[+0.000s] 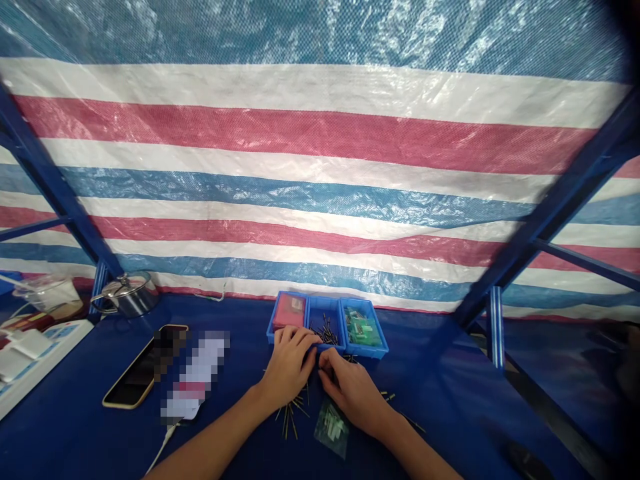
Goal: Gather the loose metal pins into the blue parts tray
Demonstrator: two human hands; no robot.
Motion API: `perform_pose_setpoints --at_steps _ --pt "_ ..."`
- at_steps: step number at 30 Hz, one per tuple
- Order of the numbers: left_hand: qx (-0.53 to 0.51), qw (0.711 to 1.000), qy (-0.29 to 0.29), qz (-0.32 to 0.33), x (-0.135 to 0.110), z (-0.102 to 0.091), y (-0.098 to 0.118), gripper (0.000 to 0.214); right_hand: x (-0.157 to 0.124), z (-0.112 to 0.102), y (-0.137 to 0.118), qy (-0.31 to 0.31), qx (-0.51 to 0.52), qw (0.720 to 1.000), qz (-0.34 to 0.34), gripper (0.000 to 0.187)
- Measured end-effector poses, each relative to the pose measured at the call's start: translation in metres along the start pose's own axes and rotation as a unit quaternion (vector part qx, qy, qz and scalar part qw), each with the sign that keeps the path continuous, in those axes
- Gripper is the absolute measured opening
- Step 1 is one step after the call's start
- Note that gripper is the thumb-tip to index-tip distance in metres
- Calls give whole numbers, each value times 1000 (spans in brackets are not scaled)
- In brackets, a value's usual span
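Observation:
Three joined blue bins stand in front of my hands. The left bin (270,331) holds a red packet (289,313), the middle bin (320,307) thin dark metal rods (327,330), the right bin (379,337) small green-tinted bags (361,325). My left hand (286,367) reaches to the front of the left and middle bins, fingers stretched and slightly apart, nothing visible in them. Just right of it, my right hand (353,390) has curled fingers; whatever they hold is hidden. Below lies a clear bag (331,430) with pale strips inside. Loose thin rods (291,417) are spread under my left wrist.
A dark-screened phone (133,377) and a partly blurred white item (197,373) with a cable lie left. Beyond are a lidded steel pot (127,295) and a white power strip (47,360). More rods (387,397) lie right. Blue frame posts (545,207) flank a striped tarp (320,140).

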State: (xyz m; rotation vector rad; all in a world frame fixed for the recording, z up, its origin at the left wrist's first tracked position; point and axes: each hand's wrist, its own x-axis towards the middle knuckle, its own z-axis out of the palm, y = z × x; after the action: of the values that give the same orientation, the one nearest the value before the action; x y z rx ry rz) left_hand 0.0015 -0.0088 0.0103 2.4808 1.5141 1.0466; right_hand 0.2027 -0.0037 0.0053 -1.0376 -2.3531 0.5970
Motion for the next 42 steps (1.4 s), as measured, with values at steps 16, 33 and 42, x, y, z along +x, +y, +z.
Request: perform_pose_setpoints --at_steps 16,33,42 --pt "-14 1000 -6 -1 0 0 0 24 0 -2 -2 -9 -4 1000 1 13" --pt "-16 1000 -5 -2 0 0 -1 24 1 -2 -1 -20 -11 1000 0 11" --pt "-1 1000 -2 0 -1 1 -1 22 1 -3 -3 -21 -18 1000 -8 10"
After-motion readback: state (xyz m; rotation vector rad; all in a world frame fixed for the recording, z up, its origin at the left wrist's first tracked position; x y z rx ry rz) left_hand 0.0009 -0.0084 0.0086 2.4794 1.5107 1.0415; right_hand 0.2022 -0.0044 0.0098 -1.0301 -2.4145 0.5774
